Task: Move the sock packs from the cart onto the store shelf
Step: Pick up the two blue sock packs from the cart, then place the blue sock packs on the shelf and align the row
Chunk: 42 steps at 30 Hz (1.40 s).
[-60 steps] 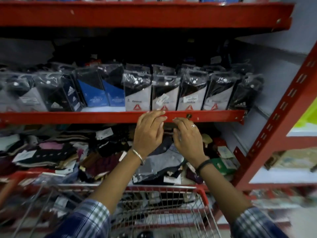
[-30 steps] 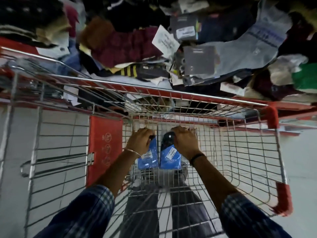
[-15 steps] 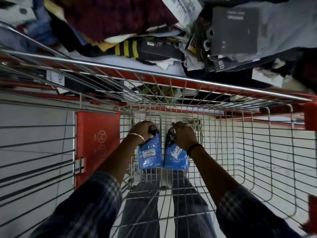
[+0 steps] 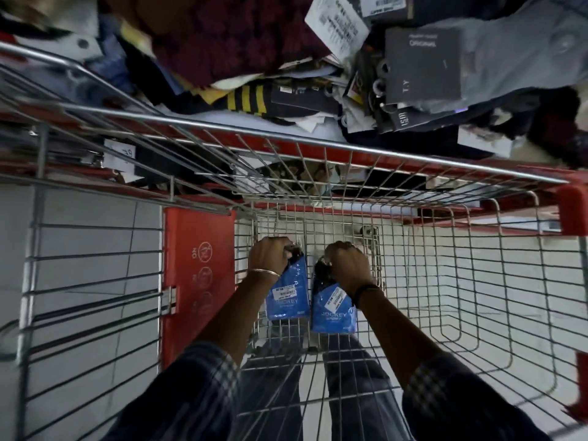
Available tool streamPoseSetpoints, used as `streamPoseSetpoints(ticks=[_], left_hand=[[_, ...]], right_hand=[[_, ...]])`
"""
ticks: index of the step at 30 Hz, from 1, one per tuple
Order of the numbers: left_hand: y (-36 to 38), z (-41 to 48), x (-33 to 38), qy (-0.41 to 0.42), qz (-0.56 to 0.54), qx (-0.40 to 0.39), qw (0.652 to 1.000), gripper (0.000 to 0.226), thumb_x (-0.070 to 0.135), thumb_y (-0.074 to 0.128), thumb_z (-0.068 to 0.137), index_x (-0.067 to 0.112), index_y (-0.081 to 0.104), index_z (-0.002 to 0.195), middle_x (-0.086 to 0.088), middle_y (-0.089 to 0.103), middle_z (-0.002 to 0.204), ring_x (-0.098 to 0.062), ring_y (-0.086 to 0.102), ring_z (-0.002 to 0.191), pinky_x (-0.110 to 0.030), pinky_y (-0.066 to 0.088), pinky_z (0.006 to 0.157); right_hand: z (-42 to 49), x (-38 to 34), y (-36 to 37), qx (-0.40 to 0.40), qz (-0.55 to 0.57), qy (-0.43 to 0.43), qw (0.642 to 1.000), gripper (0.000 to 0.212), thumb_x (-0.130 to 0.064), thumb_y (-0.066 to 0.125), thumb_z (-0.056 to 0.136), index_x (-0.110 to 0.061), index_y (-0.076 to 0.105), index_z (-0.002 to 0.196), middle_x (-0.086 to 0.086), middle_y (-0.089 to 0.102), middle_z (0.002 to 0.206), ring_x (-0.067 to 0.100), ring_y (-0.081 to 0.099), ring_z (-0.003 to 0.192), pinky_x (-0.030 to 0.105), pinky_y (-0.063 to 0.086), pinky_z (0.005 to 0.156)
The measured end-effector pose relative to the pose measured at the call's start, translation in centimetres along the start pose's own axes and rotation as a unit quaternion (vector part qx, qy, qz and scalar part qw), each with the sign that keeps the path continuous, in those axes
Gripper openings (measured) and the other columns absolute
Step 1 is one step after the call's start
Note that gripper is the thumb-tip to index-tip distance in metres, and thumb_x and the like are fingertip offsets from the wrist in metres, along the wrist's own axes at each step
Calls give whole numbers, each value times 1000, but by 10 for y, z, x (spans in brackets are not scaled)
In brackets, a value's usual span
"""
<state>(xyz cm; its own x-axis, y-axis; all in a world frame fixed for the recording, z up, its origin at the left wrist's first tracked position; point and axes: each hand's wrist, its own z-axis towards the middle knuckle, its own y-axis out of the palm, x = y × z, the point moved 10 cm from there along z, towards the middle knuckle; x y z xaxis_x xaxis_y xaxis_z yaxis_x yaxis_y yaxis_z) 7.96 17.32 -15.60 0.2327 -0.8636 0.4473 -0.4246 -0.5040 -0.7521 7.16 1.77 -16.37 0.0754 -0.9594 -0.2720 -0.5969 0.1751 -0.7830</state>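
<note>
I look straight down into a wire shopping cart [image 4: 445, 160]. My left hand [image 4: 269, 256] grips the dark top of a blue sock pack [image 4: 288, 297] with a white price sticker. Beside it, my right hand [image 4: 346, 265] holds the top of a second blue sock pack [image 4: 334, 316] of the same kind. Both packs hang side by side, close together, low inside the cart basket. The store shelf [image 4: 413, 160] shows only as a red edge behind the cart's far rim.
A heap of loose socks and garments with tags [image 4: 318, 58] fills the shelf level above the cart's far rim. A red plastic flap [image 4: 197, 281] stands at the cart's left inner side. My legs and the tiled floor show through the wire bottom.
Two seconds ago both hands were at the shelf edge; they then dropped into the cart and took hold of a blue pack each. Since half a second ago the packs have barely moved.
</note>
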Motion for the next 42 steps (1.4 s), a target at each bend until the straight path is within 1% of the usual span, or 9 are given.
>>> streamPoseSetpoints(ticks=[5, 10, 17, 21, 24, 27, 30, 34, 42], left_hand=[[3, 4, -5, -3, -13, 9, 1000, 20, 11, 61, 84, 19, 71, 99, -11, 73, 95, -30, 65, 87, -29, 49, 69], [9, 16, -9, -6, -12, 3, 1000, 19, 12, 66, 80, 17, 72, 97, -13, 73, 93, -33, 65, 88, -36, 54, 75], [0, 3, 4, 17, 3, 10, 1000, 19, 13, 64, 82, 21, 73, 97, -7, 74, 92, -28, 67, 85, -32, 52, 70], [-20, -25, 24, 41, 29, 40, 998, 24, 9, 64, 84, 20, 71, 105, -11, 73, 93, -30, 66, 84, -33, 52, 69], [-45, -44, 47, 66, 75, 50, 994, 36, -1, 80, 61, 18, 75, 92, -13, 73, 77, -32, 68, 70, -34, 54, 56], [-76, -60, 61, 63, 95, 68, 991, 41, 0, 84, 51, 20, 76, 86, -11, 73, 72, -29, 67, 60, -31, 53, 48], [-123, -81, 79, 45, 92, 123, 987, 28, 8, 79, 68, 23, 75, 91, -11, 73, 77, -30, 67, 62, -31, 52, 49], [-186, -119, 121, 123, 115, 231, 958, 46, 0, 91, 29, 23, 76, 66, -3, 73, 65, -19, 67, 50, -22, 45, 31], [-289, -182, 165, 226, 23, 421, 878, 52, -21, 77, 30, 12, 77, 72, -5, 76, 80, -20, 72, 76, -28, 57, 61]], right_hand=[[3, 7, 31, -81, 40, 11, 996, 71, -45, 60, 87, -14, 30, 143, 8, 42, 143, 28, 43, 127, 44, 35, 108], [15, 4, 29, -56, -41, -3, 998, 41, -37, 54, 89, -19, 55, 125, 5, 52, 128, 26, 45, 120, 41, 33, 101], [-2, 7, 10, 12, 8, 26, 1000, 19, -23, 55, 92, -18, 66, 107, 4, 68, 109, 21, 61, 100, 35, 44, 97], [-24, 4, -7, 59, -2, 19, 998, 18, -16, 52, 94, -16, 69, 101, 3, 70, 98, 19, 64, 92, 30, 47, 94], [-42, 1, -32, 101, -9, 13, 995, 18, -8, 58, 89, -20, 71, 91, 1, 73, 83, 15, 68, 71, 32, 52, 91], [-65, -8, -72, 172, -14, -30, 985, 33, 2, 65, 77, -26, 71, 94, -2, 74, 86, 15, 68, 69, 29, 58, 71], [-93, -21, -119, 238, 3, -70, 969, 39, 10, 70, 66, -19, 73, 91, 2, 74, 91, 18, 68, 66, 25, 55, 50], [-126, -34, -183, 335, 42, -116, 934, 37, 11, 71, 67, -15, 73, 93, 3, 74, 100, 20, 71, 76, 28, 58, 55], [-215, -78, -322, 549, 44, -179, 815, 31, -9, 46, 83, -13, 76, 88, 3, 75, 97, 15, 70, 90, 24, 55, 72]])
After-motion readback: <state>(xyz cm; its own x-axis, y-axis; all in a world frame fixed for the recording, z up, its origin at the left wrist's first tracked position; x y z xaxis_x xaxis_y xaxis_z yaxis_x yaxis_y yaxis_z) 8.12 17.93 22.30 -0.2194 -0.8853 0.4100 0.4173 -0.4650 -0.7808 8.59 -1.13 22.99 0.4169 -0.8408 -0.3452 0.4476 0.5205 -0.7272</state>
